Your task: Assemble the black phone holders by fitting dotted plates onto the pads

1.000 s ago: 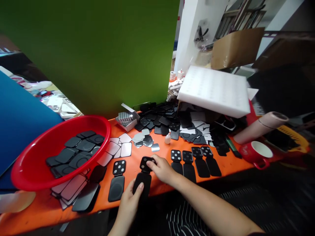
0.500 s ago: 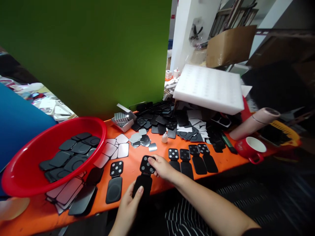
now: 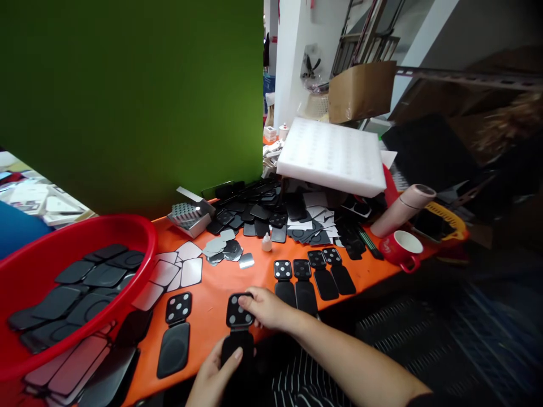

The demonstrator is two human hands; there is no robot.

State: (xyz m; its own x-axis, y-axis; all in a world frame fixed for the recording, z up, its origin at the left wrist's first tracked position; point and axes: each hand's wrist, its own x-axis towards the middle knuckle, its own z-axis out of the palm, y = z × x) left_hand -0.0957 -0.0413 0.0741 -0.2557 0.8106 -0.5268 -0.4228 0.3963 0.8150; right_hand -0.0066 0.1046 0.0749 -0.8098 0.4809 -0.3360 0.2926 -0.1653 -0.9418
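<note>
Between my hands is a black two-panel hinged pad (image 3: pixel 234 316). Its smaller upper panel carries round silver discs, and its lower panel is plain black. My left hand (image 3: pixel 217 367) grips the lower panel, thumb on top. My right hand (image 3: pixel 266 308) pinches the upper panel's right side, its thumb on a disc at the top. To the left lies another hinged pad (image 3: pixel 173 349) with silver discs. Several more hinged pads (image 3: pixel 326 282) lie in a row to the right, past my right hand. A small white dropper bottle (image 3: pixel 266 243) stands behind my hands.
At the left a red basin (image 3: pixel 148 249) holds dark pads. White-faced cards (image 3: pixel 190 274), thin metal plates (image 3: pixel 216 247) and a box of small cylinders (image 3: pixel 190 217) lie behind. A white foam block (image 3: pixel 333 155), pink flask (image 3: pixel 403 212) and red mug (image 3: pixel 396 251) stand right.
My view has swung to the right, so the table's things sit further left. Both hands keep hold of the same hinged pad, and my right thumb still presses on its upper panel.
</note>
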